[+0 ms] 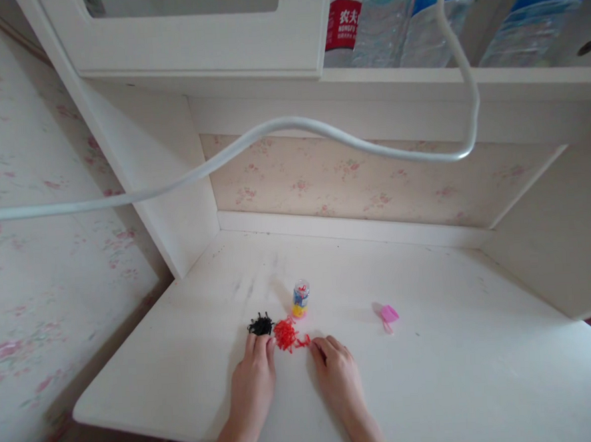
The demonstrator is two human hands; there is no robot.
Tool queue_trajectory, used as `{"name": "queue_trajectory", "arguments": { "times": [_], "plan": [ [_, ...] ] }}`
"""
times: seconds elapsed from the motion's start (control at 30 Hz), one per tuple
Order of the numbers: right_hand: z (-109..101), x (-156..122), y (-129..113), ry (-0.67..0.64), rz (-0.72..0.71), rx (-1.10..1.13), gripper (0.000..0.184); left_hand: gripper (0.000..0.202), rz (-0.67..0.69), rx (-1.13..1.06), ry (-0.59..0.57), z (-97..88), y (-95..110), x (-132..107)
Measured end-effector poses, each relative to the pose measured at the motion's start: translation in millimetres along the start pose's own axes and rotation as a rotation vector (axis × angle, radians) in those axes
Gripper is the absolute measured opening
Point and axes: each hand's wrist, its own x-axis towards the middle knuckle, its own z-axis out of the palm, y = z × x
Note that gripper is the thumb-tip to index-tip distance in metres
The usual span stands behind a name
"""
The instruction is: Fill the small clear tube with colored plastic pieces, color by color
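Note:
A pile of small red rubber bands (285,334) lies on the white table, with a few loose ones trailing off its right side. Touching its left side is a pile of small black rubber bands (260,324). My left hand (253,372) rests at the near edge of the black pile, fingers curled together; whatever is between the fingertips is hidden. At the right end of the loose red bands, my right hand (336,370) pinches thumb and forefinger on a red band. Just behind the piles stands a small clear jar (301,299) with a printed label and red and yellow contents.
A small pink object (389,314) with a thin pink tail lies to the right on the table (465,371). A white cable (289,122) hangs across the view. Water bottles (381,22) stand on the shelf above. The table's front left corner is rounded.

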Motion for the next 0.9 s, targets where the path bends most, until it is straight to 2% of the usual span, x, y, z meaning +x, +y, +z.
{"name": "queue_trajectory", "arguments": {
  "times": [0.17, 0.27, 0.37, 0.53, 0.7, 0.9],
  "plan": [
    [2, -3, 3, 0.024, 0.012, 0.040, 0.035, 0.026, -0.039, -0.134, 0.009, -4.9, -1, 4],
    [4, -3, 6, 0.055, 0.034, 0.072, 0.037, 0.027, -0.066, -0.218, 0.038, -12.5, 3, 14],
    [4, -3, 6, 0.092, 0.050, 0.111, 0.039, 0.029, -0.059, -0.267, 0.071, -25.9, 13, 34],
    [2, -5, 6, 0.096, 0.053, 0.152, 0.038, 0.027, 0.043, -0.324, 0.124, -46.4, 39, 76],
    [0, -5, 4, 0.074, 0.054, 0.183, 0.038, 0.025, 0.073, -0.300, 0.150, -43.8, 56, 100],
    [-1, -3, 4, 0.055, 0.063, 0.183, 0.038, 0.025, 0.084, -0.221, 0.124, -36.4, 63, 107]
  ]
}}
